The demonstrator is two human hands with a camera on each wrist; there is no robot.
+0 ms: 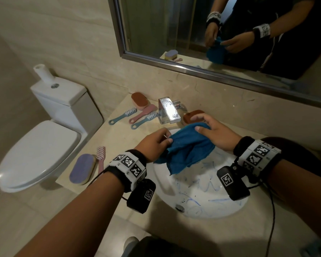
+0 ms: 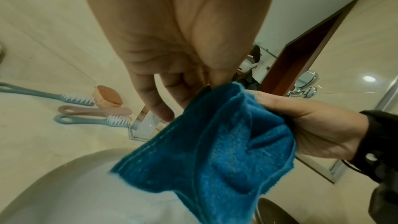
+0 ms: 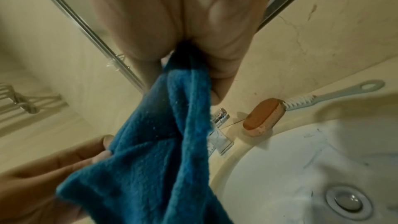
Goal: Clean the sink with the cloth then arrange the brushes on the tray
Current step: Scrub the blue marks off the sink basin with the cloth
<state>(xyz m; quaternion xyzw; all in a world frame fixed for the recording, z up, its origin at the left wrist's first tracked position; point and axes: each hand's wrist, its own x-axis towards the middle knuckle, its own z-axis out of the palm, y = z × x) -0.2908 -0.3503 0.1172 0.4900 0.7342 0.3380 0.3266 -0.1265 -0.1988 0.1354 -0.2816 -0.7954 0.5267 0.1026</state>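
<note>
While both grips pinch the blue cloth (image 1: 188, 148) above the sink (image 1: 202, 190), left hand (image 1: 153, 143) & right hand (image 1: 219, 133) each curled on an edge, wiping hasn't begun: blue scribbles remain. Next: bunch cloth, press into basin. Brushes (image 1: 135, 115) wait on table; no tray seen

The cloth (image 1: 188, 147) hangs over the sink (image 1: 202, 199); brushes (image 1: 135, 115) lie left of the tap (image 1: 169, 110) on the bench (image 1: 119, 138).
</note>
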